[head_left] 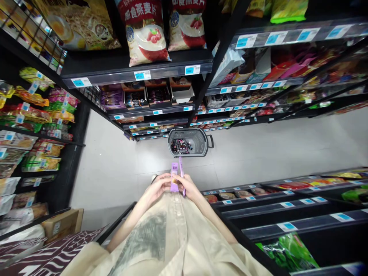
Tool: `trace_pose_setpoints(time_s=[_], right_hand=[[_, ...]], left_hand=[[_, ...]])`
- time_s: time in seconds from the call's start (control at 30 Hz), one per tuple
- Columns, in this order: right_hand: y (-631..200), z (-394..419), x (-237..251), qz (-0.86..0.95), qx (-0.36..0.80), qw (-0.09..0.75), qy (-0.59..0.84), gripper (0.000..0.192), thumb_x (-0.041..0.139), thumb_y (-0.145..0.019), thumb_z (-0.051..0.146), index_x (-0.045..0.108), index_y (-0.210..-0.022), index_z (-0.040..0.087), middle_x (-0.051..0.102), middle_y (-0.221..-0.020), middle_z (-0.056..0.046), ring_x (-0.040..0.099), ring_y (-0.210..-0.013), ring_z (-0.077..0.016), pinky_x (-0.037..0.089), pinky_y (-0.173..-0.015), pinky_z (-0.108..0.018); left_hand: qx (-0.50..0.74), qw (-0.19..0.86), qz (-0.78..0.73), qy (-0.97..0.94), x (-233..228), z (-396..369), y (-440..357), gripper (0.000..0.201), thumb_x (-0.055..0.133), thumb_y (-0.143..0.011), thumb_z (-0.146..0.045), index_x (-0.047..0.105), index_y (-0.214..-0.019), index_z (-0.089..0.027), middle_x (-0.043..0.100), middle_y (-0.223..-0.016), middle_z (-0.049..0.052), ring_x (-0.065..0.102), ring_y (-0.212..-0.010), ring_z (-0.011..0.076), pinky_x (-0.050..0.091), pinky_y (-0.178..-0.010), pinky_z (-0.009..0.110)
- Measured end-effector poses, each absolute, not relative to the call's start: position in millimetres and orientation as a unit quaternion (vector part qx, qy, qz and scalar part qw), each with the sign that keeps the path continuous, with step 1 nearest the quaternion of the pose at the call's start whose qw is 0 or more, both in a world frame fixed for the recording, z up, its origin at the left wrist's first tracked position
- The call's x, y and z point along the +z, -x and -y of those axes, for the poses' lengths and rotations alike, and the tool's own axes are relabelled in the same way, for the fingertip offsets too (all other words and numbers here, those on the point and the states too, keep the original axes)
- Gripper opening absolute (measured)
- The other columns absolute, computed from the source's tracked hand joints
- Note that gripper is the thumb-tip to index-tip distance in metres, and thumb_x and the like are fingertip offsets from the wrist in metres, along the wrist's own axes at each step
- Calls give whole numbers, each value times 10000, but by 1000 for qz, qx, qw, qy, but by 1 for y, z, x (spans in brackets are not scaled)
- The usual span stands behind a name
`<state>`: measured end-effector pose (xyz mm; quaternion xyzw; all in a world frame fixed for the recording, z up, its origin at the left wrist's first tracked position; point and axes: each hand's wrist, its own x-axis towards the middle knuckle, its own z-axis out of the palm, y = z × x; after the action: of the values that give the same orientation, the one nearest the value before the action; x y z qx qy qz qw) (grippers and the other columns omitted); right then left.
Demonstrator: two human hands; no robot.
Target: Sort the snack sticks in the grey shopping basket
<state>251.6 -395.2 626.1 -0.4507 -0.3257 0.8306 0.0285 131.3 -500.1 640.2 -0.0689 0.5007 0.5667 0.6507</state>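
Close to my body, my left hand [160, 184] grips a small purple snack packet [174, 186] whose printed front faces up. My right hand [187, 184] holds a second purple packet [181, 165], turned edge-on, and its fingertips reach across to the first packet. The two hands almost meet. On the floor just ahead of them stands a grey shopping basket [199, 142] with a dark handle on its right side. Dark, shiny small packets [180, 146] lie in the basket's left part.
Ahead, a black shelf [172, 64] carries oatmeal bags [148, 38], with open snack boxes [156, 94] lower down. Bagged snacks hang at the left [43, 159]. A low shelf [253, 203] runs along the right. A cardboard box [61, 226] stands at the lower left. Pale tiles [109, 168] cover the floor.
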Motion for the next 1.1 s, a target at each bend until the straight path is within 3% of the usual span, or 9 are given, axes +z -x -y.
trace_pose_setpoints(time_s=[0.17,0.33,0.57,0.7,0.87,0.97,1.1], right_hand=[[-249,397,621,325,830,19,453,342,819,-630,446,623,-622,167,452,-423,82,304,-349,-43,231,-349,-189],[-251,397,617,422,790,37,444,386,781,-703,499,595,-588,181,409,-378,81,321,-340,-63,214,-361,-202],[-252,393,622,454,776,97,428,427,869,-664,525,696,-777,151,600,-553,30,384,-396,-63,282,-399,-203],[-250,389,621,400,801,110,432,435,917,-601,499,657,-675,158,518,-469,58,364,-391,-54,273,-404,-195],[-251,385,616,382,813,110,426,427,910,-613,491,635,-603,166,416,-405,82,326,-384,-54,246,-406,-197],[-251,384,617,393,816,106,411,392,881,-664,496,709,-689,145,404,-410,87,286,-387,-48,219,-405,-200],[-250,383,620,388,807,138,424,420,867,-691,498,779,-866,126,552,-529,39,274,-420,-47,225,-399,-207]], left_hand=[[555,671,-483,90,636,503,-137,340,860,-730,-338,658,-939,-162,713,-834,52,688,-662,154,571,-609,258],[543,644,-540,0,633,506,-139,376,804,-769,-478,578,-841,-187,639,-730,-1,619,-589,136,484,-517,230],[530,611,-578,-112,641,503,-124,377,774,-789,-502,583,-821,-178,628,-791,-3,620,-708,142,495,-593,216],[514,620,-571,-160,641,501,-124,419,752,-804,-564,593,-860,-180,650,-833,22,656,-758,173,535,-613,246],[499,574,-618,-199,628,502,-129,420,827,-750,-497,659,-943,-163,682,-915,56,655,-774,174,525,-619,244],[502,561,-625,-206,623,501,-130,398,841,-743,-466,690,-928,-149,705,-881,61,648,-731,168,516,-658,258],[510,552,-618,-231,621,500,-128,349,869,-719,-427,701,-822,-140,694,-768,39,617,-677,144,484,-694,243]])
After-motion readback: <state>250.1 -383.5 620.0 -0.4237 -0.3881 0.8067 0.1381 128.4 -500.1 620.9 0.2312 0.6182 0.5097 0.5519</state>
